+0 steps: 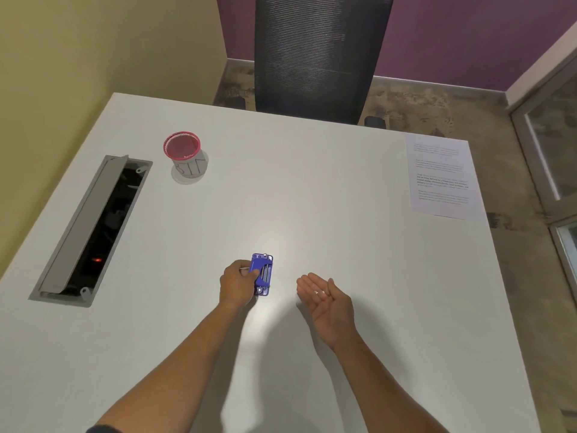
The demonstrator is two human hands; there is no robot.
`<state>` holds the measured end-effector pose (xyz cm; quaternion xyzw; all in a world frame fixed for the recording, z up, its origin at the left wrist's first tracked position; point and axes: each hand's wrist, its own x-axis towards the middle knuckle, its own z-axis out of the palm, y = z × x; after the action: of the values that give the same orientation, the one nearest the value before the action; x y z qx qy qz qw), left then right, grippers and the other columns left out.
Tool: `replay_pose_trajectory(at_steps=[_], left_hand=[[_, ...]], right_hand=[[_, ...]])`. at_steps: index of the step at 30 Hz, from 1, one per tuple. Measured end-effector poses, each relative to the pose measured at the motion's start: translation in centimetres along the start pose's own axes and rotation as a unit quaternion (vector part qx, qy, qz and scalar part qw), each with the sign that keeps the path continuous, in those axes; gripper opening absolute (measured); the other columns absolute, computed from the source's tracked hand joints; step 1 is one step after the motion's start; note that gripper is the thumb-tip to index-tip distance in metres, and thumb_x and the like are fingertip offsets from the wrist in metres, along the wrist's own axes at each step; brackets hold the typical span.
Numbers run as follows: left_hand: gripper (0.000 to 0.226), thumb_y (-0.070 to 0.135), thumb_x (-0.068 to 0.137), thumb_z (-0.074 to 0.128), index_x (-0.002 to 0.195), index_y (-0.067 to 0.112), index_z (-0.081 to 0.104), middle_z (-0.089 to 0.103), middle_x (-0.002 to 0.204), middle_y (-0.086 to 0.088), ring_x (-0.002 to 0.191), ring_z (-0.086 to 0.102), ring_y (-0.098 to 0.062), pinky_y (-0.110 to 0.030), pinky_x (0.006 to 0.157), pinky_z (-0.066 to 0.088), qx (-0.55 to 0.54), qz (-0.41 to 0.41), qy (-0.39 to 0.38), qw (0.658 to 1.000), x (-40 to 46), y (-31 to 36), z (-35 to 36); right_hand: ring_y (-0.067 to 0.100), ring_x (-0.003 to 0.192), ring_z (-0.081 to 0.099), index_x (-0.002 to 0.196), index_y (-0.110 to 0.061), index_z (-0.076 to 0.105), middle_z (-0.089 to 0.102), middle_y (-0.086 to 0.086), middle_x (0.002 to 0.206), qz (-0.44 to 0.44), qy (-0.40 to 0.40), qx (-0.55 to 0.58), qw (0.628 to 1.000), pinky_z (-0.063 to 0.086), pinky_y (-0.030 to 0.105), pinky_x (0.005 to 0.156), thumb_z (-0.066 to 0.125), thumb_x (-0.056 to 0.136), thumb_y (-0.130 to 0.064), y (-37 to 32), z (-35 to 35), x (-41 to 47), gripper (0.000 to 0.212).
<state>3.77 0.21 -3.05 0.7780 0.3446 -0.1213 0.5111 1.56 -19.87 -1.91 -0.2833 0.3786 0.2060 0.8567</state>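
**A:** Where do the hands stand?

**B:** The left hand [238, 281] is curled round the blue device [263, 274], gripping its near side. It looks like a small hole punch, though I can't be sure. The device sits flat on the desk [281, 198], near the front edge and just left of the middle.

**A:** And the other?

**B:** The right hand [327, 303] is released, palm up, with the fingers relaxed and nearly straight. It is a little apart from the device, on its right. A few small white bits [320, 292] rest in the palm, too small to tell whether they are paper or something else.

**A:** So how far along is this?

**B:** About midway, I'd judge. The bits are in the palm, so the collecting looks done or nearly so. What seems left is getting rid of them. The red mesh cup [184, 153], with "BIN" written on its side, stands well apart at the far left of the desk. Whether it holds anything I cannot tell.

**A:** Anything else around?

**B:** A printed sheet [440, 176] lies at the far right corner, touched by neither hand. An open cable hatch [93, 229] runs along the left side, and a chair [318, 51] stands beyond the far edge.
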Motion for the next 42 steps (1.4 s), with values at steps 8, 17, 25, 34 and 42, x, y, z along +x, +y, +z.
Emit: replay_pose_trajectory(at_steps=[8, 17, 25, 34, 42], left_hand=[[0.011, 0.01, 0.089, 0.061, 0.098, 0.013, 0.065, 0.069, 0.079, -0.001, 0.076, 0.065, -0.022, -0.031, 0.072, 0.052, -0.062, -0.013, 0.01, 0.998, 1.3, 0.2, -2.3], [0.017, 0.007, 0.091, 0.055, 0.093, 0.019, 0.066, 0.067, 0.083, -0.009, 0.078, 0.061, -0.026, -0.046, 0.084, 0.055, -0.1, 0.0, 0.062, 0.993, 5.2, 1.7, -8.3], [0.024, 0.008, 0.093, 0.053, 0.087, 0.027, 0.066, 0.07, 0.092, -0.011, 0.085, 0.066, -0.032, -0.044, 0.079, 0.058, -0.129, 0.003, 0.093, 0.987, 9.8, 3.1, -11.9], [0.018, 0.009, 0.093, 0.053, 0.101, 0.015, 0.068, 0.07, 0.091, -0.007, 0.083, 0.067, -0.028, -0.043, 0.078, 0.058, -0.156, 0.001, 0.11, 0.982, 14.7, 4.4, -13.2], [0.02, 0.007, 0.095, 0.052, 0.109, 0.005, 0.065, 0.069, 0.096, -0.015, 0.078, 0.063, -0.025, -0.035, 0.071, 0.053, -0.19, -0.018, 0.1, 0.976, 16.7, 4.4, -13.0]], right_hand=[[0.034, 0.105, 0.069, 0.115, 0.009, 0.061, 0.069, 0.026, 0.116, 0.011, -0.015, -0.024, 1.0, 0.057, 0.039, 0.089, 0.039, 0.105, -0.026, 0.9, 2.4, 1.5, 0.043], [0.034, 0.105, 0.07, 0.114, 0.008, 0.062, 0.067, 0.026, 0.119, 0.023, -0.04, -0.051, 0.998, 0.054, 0.043, 0.093, 0.039, 0.105, -0.027, 2.5, 8.1, 4.7, 0.044], [0.034, 0.106, 0.066, 0.111, 0.007, 0.061, 0.063, 0.025, 0.12, 0.007, -0.07, -0.044, 0.997, 0.054, 0.04, 0.085, 0.038, 0.105, -0.027, 3.1, 16.6, 9.3, 0.042], [0.032, 0.109, 0.063, 0.123, 0.007, 0.055, 0.059, 0.024, 0.123, -0.037, -0.131, -0.106, 0.985, 0.049, 0.038, 0.097, 0.035, 0.106, -0.026, 2.6, 28.9, 14.3, 0.042], [0.033, 0.133, 0.049, 0.14, 0.005, 0.042, 0.047, 0.023, 0.145, -0.086, -0.178, -0.257, 0.946, 0.039, 0.042, 0.112, 0.032, 0.106, -0.037, 2.6, 37.7, 16.9, 0.055]])
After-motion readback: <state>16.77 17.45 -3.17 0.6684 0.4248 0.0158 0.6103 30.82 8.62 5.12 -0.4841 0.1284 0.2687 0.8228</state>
